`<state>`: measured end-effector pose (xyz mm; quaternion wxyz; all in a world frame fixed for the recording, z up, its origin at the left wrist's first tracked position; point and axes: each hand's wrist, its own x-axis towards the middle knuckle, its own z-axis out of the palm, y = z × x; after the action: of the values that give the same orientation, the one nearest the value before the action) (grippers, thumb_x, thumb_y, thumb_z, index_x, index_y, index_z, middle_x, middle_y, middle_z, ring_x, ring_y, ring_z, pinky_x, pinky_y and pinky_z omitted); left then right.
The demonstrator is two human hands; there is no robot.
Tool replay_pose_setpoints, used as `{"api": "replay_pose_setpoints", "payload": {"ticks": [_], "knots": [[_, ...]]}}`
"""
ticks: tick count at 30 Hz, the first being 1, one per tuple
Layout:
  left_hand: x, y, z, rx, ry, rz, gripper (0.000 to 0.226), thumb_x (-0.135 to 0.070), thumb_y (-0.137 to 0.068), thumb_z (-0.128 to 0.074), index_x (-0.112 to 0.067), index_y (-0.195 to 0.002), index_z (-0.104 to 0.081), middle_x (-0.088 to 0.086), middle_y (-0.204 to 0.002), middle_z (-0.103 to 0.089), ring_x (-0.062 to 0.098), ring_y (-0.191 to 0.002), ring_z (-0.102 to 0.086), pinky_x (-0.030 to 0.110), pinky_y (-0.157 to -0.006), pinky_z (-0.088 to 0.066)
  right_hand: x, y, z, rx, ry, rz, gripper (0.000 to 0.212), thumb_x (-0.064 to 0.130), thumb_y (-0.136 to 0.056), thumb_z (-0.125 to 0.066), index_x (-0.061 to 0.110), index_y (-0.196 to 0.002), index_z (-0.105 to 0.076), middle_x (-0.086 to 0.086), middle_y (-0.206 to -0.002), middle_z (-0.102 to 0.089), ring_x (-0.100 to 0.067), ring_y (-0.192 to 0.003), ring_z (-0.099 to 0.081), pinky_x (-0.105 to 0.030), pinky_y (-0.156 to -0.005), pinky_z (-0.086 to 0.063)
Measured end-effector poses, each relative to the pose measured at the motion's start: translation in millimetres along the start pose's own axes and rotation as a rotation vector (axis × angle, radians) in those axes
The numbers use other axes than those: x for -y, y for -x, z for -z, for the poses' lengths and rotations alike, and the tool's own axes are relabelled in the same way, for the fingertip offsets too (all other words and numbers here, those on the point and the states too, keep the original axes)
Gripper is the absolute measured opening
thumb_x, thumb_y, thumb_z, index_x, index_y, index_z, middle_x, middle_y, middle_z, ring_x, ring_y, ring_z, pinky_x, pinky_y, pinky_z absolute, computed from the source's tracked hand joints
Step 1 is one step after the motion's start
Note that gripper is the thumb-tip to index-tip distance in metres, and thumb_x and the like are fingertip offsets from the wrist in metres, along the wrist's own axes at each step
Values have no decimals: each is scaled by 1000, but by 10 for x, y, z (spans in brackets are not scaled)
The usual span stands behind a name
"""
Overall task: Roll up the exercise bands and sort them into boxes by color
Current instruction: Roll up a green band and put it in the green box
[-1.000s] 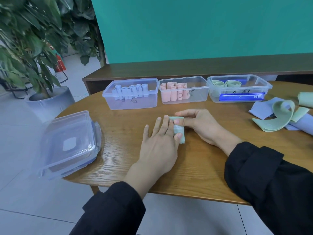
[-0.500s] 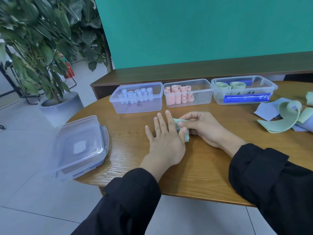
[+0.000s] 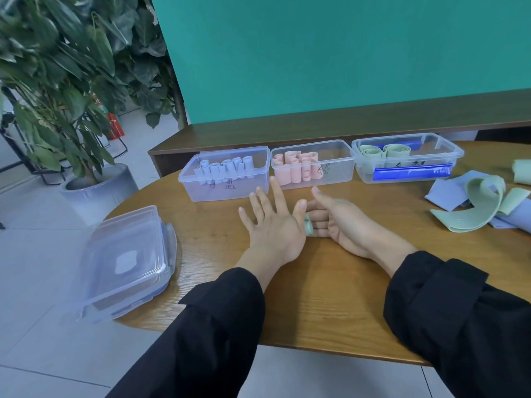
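Since a second ago: rolled green band turned upright, now mostly hidden between the hands. Left hand flat, fingers spread and straight, thumb against the roll; right hand curled around it, thumb raised. Bare oval wood-grain tabletop toward the near rounded edge. Clear plastic boxes in a row beyond; stacked lids overhanging the left rim. Loose matte bands at right.
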<state>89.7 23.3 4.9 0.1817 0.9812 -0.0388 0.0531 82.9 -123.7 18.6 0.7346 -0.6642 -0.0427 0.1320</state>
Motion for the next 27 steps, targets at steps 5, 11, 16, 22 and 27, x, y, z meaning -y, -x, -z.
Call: {"api": "replay_pose_setpoints", "payload": {"ticks": [5,11,16,22,27], "knots": [[-46,-156,35,43,8,53,71,-63,-100,2,-27,-150,38,15,-167,20,32,-153,24,61,-119,16,6,58,45,132,-5,69,45,40,-103,-49,6,-130,-62,-13,-121,-72,-24,-116,-68,-38,-100,-53],[-34,-239,-16,32,42,15,74,-65,-99,1,-25,-155,30,11,-170,-4,30,-156,8,63,-120,13,-29,34,125,153,-33,75,41,2,-85,-72,-3,-125,-65,-19,-118,-72,-25,-115,-68,-32,-98,-55],[-35,-222,43,-30,155,-3,72,-61,-101,1,-24,-162,-12,7,-158,-37,26,-154,-16,62,-121,8,-81,-13,136,110,-64,75,37,-8,-84,-69,-6,-121,-66,-25,-114,-72,-32,-111,-69,-33,-94,-58],[9,69,226,-87,479,-141,59,-56,-106,-22,-20,-95,-68,-5,-93,-70,11,-90,-61,32,-90,-44,6,74,79,154,-74,139,32,-6,-93,-60,-7,-125,-64,-26,-117,-70,-33,-114,-68,-37,-97,-56],[113,307,312,7,849,-126,24,-35,-99,-64,-20,-113,-76,0,-87,-78,15,-79,-76,28,-70,-56,113,237,64,117,13,192,27,-7,-95,-58,-8,-121,-65,-28,-114,-70,-36,-109,-70,-34,-93,-58]]}}
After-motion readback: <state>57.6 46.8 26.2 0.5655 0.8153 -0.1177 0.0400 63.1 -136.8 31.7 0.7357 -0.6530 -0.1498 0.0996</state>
